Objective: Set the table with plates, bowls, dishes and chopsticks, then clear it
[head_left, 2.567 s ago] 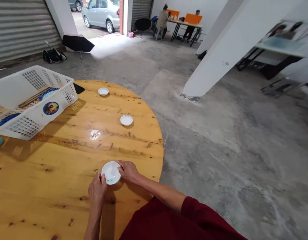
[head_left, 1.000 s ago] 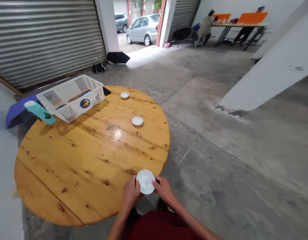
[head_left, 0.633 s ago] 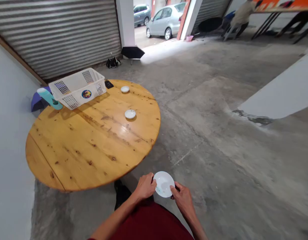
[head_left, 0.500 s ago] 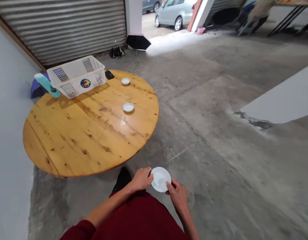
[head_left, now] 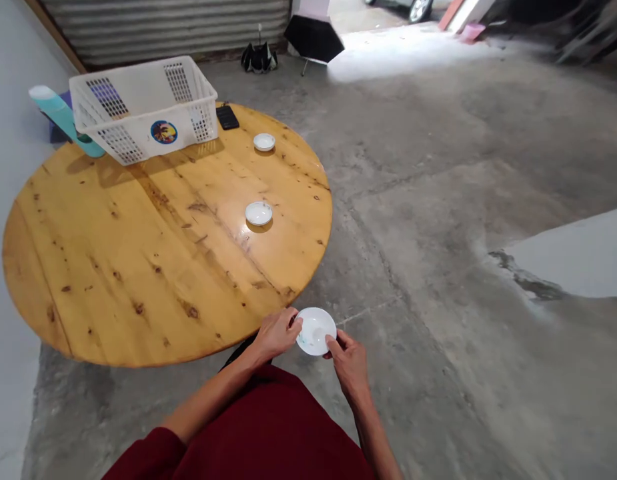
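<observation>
I hold a small white saucer (head_left: 315,330) in both hands, just off the near edge of the round wooden table (head_left: 138,260). My left hand (head_left: 275,333) pinches its left rim and my right hand (head_left: 349,360) pinches its right rim. Two more small white saucers rest on the table: one (head_left: 259,213) near the middle right, another (head_left: 264,141) farther back.
A white plastic basket (head_left: 143,110) with plates inside sits at the table's far side, a teal bottle (head_left: 63,119) to its left and a black phone (head_left: 227,117) to its right. A folded black umbrella (head_left: 313,37) lies on the concrete floor beyond.
I have lifted the saucer off the table and stepped back around the table's edge. The saucer stays gripped in both hands, now over the floor.
</observation>
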The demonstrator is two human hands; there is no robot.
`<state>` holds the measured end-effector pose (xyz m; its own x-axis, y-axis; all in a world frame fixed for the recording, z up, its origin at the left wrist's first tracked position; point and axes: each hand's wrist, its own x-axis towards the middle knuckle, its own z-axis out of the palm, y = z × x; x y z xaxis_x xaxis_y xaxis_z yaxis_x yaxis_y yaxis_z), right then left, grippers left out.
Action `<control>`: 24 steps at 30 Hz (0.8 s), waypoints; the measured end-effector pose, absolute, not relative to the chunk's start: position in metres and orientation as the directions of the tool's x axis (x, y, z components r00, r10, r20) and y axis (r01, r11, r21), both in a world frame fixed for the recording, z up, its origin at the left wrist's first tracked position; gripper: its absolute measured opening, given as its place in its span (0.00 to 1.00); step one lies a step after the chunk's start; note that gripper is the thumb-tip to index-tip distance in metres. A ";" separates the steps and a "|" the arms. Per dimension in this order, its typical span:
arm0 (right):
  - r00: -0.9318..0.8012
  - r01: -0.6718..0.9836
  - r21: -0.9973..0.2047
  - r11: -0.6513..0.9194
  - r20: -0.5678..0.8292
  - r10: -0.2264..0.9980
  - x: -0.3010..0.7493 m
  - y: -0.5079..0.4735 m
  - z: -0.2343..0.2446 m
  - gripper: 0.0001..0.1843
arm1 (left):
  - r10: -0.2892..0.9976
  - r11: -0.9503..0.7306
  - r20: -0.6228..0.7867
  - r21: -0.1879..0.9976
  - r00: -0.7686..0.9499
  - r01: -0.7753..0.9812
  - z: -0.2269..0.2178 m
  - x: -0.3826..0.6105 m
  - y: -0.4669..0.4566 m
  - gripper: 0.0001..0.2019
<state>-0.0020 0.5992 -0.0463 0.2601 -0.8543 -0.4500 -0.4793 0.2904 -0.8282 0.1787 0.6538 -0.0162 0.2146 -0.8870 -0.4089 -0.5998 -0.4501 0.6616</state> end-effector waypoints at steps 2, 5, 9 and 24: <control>0.299 -0.507 -0.828 0.238 -0.428 -0.853 0.018 0.568 -0.039 0.29 | -0.879 -0.475 -0.393 0.674 0.270 -0.566 -0.016 0.194 0.633 0.15; 0.373 -0.536 -0.827 0.168 -0.411 -0.832 0.053 0.525 -0.031 0.28 | -0.863 -0.503 -0.364 0.684 0.351 -0.528 -0.015 0.220 0.606 0.14; 0.448 -0.539 -0.836 0.104 -0.389 -0.805 0.101 0.481 -0.032 0.26 | -0.816 -0.567 -0.369 0.665 0.446 -0.487 -0.015 0.255 0.578 0.13; 0.684 -0.527 -0.809 -0.261 -0.222 -0.695 0.228 0.380 -0.053 0.21 | -0.578 -0.705 -0.263 0.638 0.773 -0.310 -0.030 0.343 0.511 0.09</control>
